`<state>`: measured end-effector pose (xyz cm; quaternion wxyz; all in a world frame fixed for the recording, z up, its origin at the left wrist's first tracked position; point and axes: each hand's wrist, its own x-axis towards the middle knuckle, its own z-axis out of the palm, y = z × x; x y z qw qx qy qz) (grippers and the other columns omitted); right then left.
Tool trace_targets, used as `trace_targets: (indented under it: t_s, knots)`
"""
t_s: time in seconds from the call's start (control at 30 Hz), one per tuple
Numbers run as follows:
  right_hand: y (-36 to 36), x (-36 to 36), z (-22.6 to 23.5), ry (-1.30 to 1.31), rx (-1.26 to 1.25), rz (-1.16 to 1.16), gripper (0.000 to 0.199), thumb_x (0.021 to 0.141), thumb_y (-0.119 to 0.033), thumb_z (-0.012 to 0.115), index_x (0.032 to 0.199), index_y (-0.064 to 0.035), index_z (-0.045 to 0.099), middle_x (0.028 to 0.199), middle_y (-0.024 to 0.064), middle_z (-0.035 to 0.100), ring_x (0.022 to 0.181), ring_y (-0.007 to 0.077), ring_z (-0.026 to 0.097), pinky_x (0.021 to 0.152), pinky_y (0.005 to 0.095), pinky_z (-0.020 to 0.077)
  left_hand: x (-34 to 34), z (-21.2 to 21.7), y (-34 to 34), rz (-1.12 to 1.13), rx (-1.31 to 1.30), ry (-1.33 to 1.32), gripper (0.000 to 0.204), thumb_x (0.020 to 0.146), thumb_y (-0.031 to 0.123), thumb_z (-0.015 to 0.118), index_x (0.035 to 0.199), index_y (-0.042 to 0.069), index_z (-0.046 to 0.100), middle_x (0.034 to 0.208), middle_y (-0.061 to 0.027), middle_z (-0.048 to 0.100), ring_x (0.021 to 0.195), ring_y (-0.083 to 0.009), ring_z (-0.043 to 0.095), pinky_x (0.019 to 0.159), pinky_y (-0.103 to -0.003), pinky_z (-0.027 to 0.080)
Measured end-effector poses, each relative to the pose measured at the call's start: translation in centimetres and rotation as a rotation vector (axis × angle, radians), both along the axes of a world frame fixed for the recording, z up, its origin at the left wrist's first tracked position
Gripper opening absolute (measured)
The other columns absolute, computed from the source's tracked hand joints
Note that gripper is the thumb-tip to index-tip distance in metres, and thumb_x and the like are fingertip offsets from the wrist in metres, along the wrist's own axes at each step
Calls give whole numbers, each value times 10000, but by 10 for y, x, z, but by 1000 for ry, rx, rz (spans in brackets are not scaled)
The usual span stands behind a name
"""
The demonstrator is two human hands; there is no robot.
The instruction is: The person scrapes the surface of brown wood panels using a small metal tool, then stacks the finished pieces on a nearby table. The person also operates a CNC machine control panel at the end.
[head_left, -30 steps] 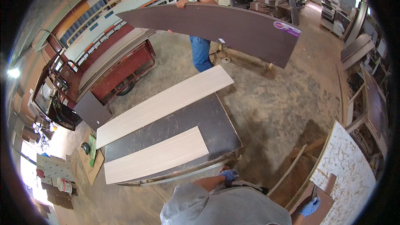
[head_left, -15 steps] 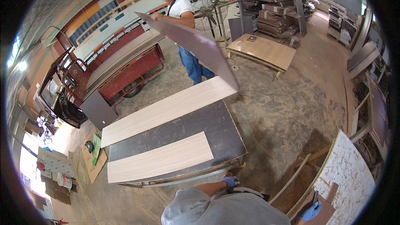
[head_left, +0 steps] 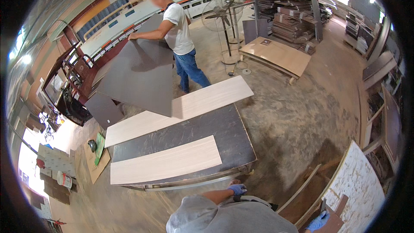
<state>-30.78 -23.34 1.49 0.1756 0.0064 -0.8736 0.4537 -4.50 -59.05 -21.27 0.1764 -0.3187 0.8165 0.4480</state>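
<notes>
My left hand (head_left: 237, 189), in a blue glove, is by the near right corner of the low dark-topped table (head_left: 172, 133). Its fingers look curled, and anything inside them is hidden. At the lower right my gloved right hand (head_left: 318, 221) is closed around a short dark narrow piece (head_left: 323, 205), its kind too small to tell. Brown boards (head_left: 334, 223) lie right beside that hand. On the table a shorter pale wood-grain panel (head_left: 166, 159) rests along the near side, and a longer one (head_left: 207, 102) along the far side.
Across the table a person (head_left: 179, 30) holds up a large dark sheet (head_left: 138, 69), its lower corner over the long panel. A red cargo tricycle (head_left: 71, 86) stands behind. At right are a low wooden platform (head_left: 276, 58), a pedestal fan (head_left: 224, 15) and a leaning white-flecked board (head_left: 355, 185).
The other person has turned and swung the dark sheet from the right to the left, uncovering the long panel's right end. My hands stay in nearly the same places.
</notes>
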Motion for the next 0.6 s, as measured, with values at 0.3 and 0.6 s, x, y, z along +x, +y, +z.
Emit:
trace_targets:
  t_s: [0.3,0.6]
  knots:
    - [10,-66,-107,-785,-406,322,307,905,-363,464,931,-89,602,845,109,626,711,217,559,623,351,452,9,2,-3,-5,-70,-49,520,833,530,485,1149,126,567,1188,-143,557,1136,-313,496,953,-410,387]
    - [-95,34,-118,-365,-343,574,210,888,-160,562,1022,2,564,926,60,576,846,151,511,801,294,425,24,27,-8,143,17,-31,529,827,542,492,1155,134,558,1160,-131,576,1086,-331,531,909,-428,421]
